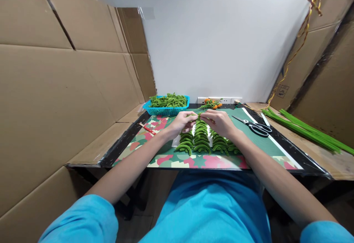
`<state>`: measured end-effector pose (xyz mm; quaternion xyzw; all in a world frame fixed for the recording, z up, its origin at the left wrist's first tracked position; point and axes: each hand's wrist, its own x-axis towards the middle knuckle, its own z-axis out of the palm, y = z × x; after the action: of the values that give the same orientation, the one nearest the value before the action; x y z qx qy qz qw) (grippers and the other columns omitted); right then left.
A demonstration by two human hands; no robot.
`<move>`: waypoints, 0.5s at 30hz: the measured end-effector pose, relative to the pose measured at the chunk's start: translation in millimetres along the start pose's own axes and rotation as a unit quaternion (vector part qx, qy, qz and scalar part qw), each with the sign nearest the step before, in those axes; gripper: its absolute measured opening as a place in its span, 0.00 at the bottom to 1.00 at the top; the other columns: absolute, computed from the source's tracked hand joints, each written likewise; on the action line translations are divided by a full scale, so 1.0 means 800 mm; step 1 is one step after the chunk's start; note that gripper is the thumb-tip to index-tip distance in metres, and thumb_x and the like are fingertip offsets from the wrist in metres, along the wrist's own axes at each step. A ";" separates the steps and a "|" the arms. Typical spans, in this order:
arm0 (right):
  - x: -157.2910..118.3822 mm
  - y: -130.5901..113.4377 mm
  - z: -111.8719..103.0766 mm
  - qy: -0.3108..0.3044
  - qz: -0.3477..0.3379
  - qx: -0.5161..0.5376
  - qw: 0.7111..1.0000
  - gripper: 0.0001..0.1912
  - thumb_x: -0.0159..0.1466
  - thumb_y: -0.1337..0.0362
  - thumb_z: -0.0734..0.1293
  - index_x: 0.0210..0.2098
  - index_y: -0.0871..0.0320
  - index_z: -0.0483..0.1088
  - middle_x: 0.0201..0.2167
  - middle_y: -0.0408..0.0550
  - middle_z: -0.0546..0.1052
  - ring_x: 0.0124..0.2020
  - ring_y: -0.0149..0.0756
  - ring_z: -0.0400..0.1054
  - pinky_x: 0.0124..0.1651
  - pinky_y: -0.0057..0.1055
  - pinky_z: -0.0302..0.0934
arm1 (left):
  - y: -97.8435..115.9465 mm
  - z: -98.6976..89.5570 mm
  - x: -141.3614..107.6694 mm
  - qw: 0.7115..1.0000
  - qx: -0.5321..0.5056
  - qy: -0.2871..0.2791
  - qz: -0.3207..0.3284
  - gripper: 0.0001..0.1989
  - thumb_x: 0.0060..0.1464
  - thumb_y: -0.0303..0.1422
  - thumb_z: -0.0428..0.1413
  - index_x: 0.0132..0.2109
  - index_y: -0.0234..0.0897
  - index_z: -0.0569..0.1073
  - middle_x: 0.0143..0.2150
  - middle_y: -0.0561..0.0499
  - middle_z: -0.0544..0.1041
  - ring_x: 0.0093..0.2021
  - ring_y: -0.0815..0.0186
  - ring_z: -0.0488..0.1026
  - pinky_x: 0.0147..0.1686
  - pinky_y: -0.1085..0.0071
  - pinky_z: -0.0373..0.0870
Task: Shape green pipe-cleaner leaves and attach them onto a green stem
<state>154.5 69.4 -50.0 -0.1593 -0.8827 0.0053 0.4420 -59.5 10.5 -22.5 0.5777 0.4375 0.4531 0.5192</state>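
My left hand (184,121) and my right hand (217,120) meet over the middle of the table, fingertips pinched close together. Between them is a small green fuzzy piece (198,116), which looks like a bent pipe cleaner; its exact shape is partly covered by my fingers. Right below my hands, rows of curved green fuzzy pieces (202,139) lie overlapped on a white sheet (177,142). The far ends of the rows are hidden under my hands.
A blue basket (166,111) heaped with green fuzzy pieces stands at the back left. Orange flower-like pieces (212,103) lie near the power strip (226,100). Black-handled scissors (257,128) rest at right, beside long green stems (309,128). Cardboard walls (105,88) flank the table.
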 end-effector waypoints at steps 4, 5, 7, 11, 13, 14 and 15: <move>0.002 -0.003 -0.004 -0.013 -0.009 0.058 0.998 0.18 0.79 0.57 0.62 0.40 0.54 0.82 0.33 0.48 0.79 0.28 0.34 0.67 0.33 0.30 0.59 | 0.007 -0.002 -0.004 0.999 -0.014 -0.021 -0.040 0.25 0.42 0.46 0.76 0.35 0.35 0.73 0.21 0.60 0.65 0.15 0.77 0.58 0.13 0.80 0.47; 0.002 -0.004 -0.004 -0.017 -0.010 0.068 0.997 0.19 0.79 0.57 0.62 0.39 0.54 0.82 0.32 0.47 0.78 0.27 0.34 0.66 0.33 0.30 0.59 | 0.007 -0.002 -0.004 0.999 -0.015 -0.025 -0.045 0.25 0.42 0.45 0.76 0.35 0.35 0.73 0.21 0.60 0.65 0.16 0.77 0.58 0.14 0.80 0.47; 0.004 -0.007 -0.005 -0.023 -0.011 0.079 0.997 0.19 0.78 0.57 0.63 0.36 0.55 0.81 0.29 0.46 0.76 0.26 0.33 0.63 0.31 0.30 0.58 | 0.008 -0.004 -0.006 0.998 -0.016 -0.032 -0.053 0.24 0.41 0.43 0.77 0.35 0.35 0.73 0.22 0.60 0.65 0.16 0.78 0.58 0.14 0.81 0.47; 0.006 -0.013 -0.005 -0.017 -0.018 0.082 0.996 0.21 0.77 0.60 0.63 0.29 0.55 0.78 0.25 0.45 0.72 0.24 0.32 0.60 0.29 0.31 0.56 | 0.008 -0.006 -0.008 0.997 -0.016 -0.043 -0.056 0.24 0.42 0.42 0.77 0.35 0.34 0.74 0.22 0.60 0.65 0.17 0.78 0.59 0.15 0.81 0.48; 0.007 -0.016 -0.005 -0.006 -0.026 0.089 0.996 0.20 0.76 0.62 0.63 0.27 0.55 0.77 0.24 0.44 0.71 0.24 0.32 0.59 0.29 0.31 0.55 | 0.008 -0.005 -0.009 0.997 -0.016 -0.048 -0.055 0.24 0.42 0.43 0.77 0.35 0.34 0.74 0.23 0.60 0.66 0.17 0.78 0.60 0.15 0.81 0.50; 0.008 -0.017 -0.005 -0.001 -0.030 0.094 0.995 0.20 0.75 0.63 0.64 0.27 0.56 0.76 0.24 0.44 0.70 0.23 0.32 0.59 0.29 0.31 0.55 | 0.008 -0.005 -0.009 0.997 -0.015 -0.051 -0.055 0.24 0.42 0.43 0.77 0.35 0.34 0.74 0.23 0.60 0.66 0.17 0.78 0.60 0.14 0.81 0.50; 0.008 -0.019 -0.004 0.004 -0.032 0.099 0.995 0.20 0.74 0.64 0.64 0.26 0.56 0.75 0.24 0.43 0.69 0.23 0.31 0.58 0.29 0.31 0.55 | 0.008 -0.004 -0.009 0.997 -0.014 -0.052 -0.054 0.24 0.42 0.44 0.77 0.34 0.34 0.74 0.22 0.60 0.66 0.17 0.78 0.60 0.14 0.80 0.50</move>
<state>149.5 56.6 -40.5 -0.0863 -0.8810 0.0776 0.4586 -63.8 3.6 -16.1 0.5683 0.4342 0.3997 0.5733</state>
